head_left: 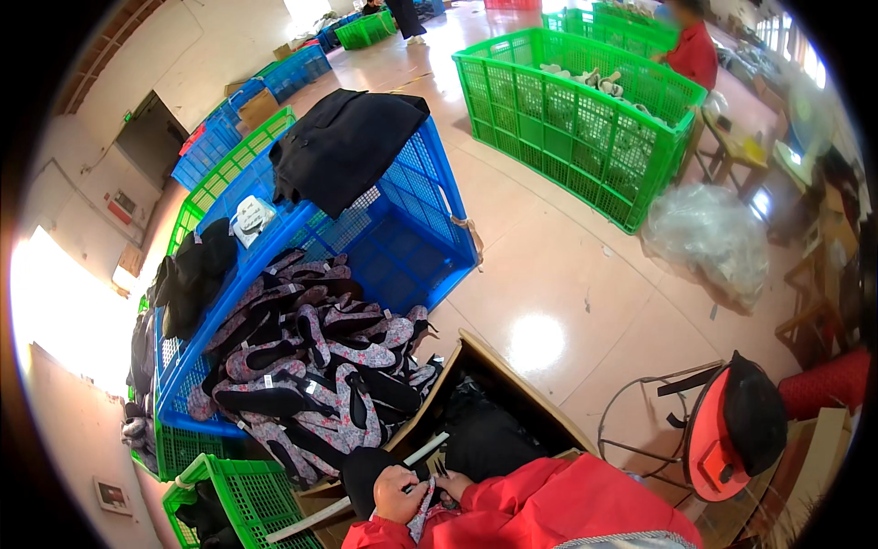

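Observation:
At the lower middle, close to my body, my left hand is closed on a floral shoe, of which only a strip of patterned fabric shows. Just to its right my right hand is closed around small thread snips, whose two dark points stick up past the fingers. Both hands nearly meet over the work. A black rounded piece lies against my left hand; what it belongs to is hidden. Beyond the hands, a heap of floral shoes with black linings spills from a tipped blue crate.
Black cloth drapes over the blue crate. A cardboard box holding black material stands before me. A green crate is at lower left, a larger one farther right. A stool with a red-and-black cushion stands at right.

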The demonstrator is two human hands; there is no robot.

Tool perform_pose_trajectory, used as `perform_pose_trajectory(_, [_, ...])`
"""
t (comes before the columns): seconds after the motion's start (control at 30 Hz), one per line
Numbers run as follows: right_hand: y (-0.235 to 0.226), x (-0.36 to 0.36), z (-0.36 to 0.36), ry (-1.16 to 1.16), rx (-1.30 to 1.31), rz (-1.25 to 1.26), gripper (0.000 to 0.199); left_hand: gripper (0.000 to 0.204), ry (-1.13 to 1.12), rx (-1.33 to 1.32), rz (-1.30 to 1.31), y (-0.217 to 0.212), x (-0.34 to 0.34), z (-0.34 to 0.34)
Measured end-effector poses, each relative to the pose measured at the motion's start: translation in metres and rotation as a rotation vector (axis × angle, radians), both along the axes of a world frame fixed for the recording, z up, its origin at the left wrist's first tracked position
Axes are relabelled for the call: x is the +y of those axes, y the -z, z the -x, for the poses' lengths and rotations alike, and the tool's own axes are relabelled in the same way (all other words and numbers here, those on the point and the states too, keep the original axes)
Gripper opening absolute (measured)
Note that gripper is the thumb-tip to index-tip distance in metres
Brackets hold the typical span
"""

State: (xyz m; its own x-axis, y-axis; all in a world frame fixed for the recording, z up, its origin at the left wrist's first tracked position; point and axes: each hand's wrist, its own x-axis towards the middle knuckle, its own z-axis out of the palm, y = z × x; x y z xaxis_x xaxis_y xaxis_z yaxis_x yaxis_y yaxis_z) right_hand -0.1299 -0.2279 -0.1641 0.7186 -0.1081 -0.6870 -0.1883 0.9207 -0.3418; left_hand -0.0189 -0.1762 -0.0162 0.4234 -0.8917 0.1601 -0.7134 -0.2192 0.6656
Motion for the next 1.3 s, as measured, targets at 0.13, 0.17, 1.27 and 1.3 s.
perform_pose_trajectory(0.13, [0.002,-0.003,0.003,0.014,0.019,-0.032,0.006,0.016,0.032,-0.031,0.022,-0.005,-0.004,0.004])
perform_pose_trajectory(0.17, [-0.001,-0.004,0.005,0.016,0.013,-0.037,0.005,0.016,0.037,-0.040,0.033,-0.005,-0.003,0.006])
perform_pose_trajectory(1.27, [0.036,0.022,0.013,-0.365,-0.123,0.616,0.016,0.015,-0.086,-0.141,0.258,-0.010,0.114,0.011])
perform_pose_trajectory(1.3, [0.037,0.022,0.012,-0.370,-0.098,0.599,0.016,0.016,-0.096,-0.134,0.251,-0.008,0.114,0.010])
